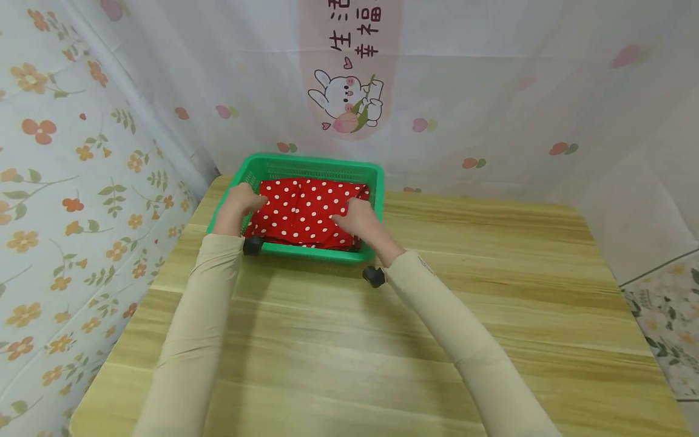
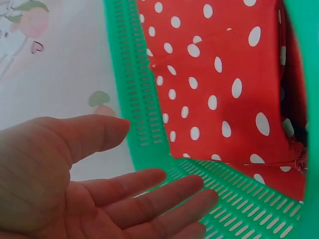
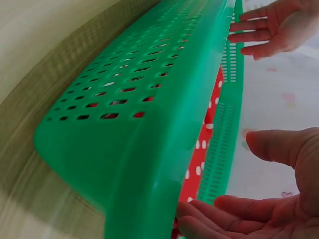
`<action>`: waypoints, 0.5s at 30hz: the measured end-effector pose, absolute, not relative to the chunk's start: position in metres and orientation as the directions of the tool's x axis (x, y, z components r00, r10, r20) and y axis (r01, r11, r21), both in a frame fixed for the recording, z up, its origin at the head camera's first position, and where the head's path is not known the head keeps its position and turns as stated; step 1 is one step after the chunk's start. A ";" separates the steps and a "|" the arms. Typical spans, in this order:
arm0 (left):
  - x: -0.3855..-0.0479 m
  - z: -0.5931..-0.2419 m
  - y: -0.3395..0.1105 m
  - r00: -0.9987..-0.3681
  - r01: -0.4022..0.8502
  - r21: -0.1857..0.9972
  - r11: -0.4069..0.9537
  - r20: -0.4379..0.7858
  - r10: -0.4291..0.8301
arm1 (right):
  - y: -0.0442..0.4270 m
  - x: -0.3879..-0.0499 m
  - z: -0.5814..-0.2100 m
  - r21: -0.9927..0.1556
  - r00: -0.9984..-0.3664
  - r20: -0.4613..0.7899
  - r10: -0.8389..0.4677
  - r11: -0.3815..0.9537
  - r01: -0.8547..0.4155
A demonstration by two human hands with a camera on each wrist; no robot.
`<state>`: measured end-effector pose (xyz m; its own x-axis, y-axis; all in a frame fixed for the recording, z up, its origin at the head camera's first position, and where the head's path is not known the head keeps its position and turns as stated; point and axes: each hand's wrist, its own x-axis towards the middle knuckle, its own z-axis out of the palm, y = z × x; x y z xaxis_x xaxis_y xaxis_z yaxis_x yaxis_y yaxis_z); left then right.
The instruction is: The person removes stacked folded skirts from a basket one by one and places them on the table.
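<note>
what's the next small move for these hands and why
Probably ease the left hand and right hand up and away: the folded red cloth with white dots lies inside the green rectangular plastic basket, and neither hand appears to grip anything.

The left arm (image 1: 188, 340) and right arm (image 1: 472, 340), both in close-fitting cream cloth sleeves (image 1: 221, 252), stretch forward, bare from the wrists. The left hand (image 1: 238, 205) is at the left edge of the green rectangular plastic basket (image 1: 317, 251), thumb apart, fingers nearly straight. The right hand (image 1: 360, 220) is by the right edge, thumb apart, fingers relaxed, slightly bent.
</note>
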<state>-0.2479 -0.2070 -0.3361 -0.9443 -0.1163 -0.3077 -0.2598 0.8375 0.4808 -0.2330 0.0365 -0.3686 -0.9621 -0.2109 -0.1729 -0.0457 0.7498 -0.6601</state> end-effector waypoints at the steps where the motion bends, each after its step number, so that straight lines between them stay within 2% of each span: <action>1: -0.251 -0.336 -0.207 -0.936 -0.278 0.485 0.829 -0.330 -0.120 | 0.036 -0.235 -0.369 -0.668 -0.961 -0.189 -0.201 0.744 -0.024; 10: -0.265 -0.343 -0.206 -0.834 -0.496 0.568 0.657 -0.522 -0.178 | 0.035 -0.252 -0.376 -0.725 -0.936 -0.344 -0.072 0.654 0.216; 15: -0.278 -0.359 -0.215 -0.808 -0.553 0.611 0.567 -0.559 -0.186 | 0.032 -0.257 -0.378 -0.741 -0.912 -0.409 -0.022 0.591 0.318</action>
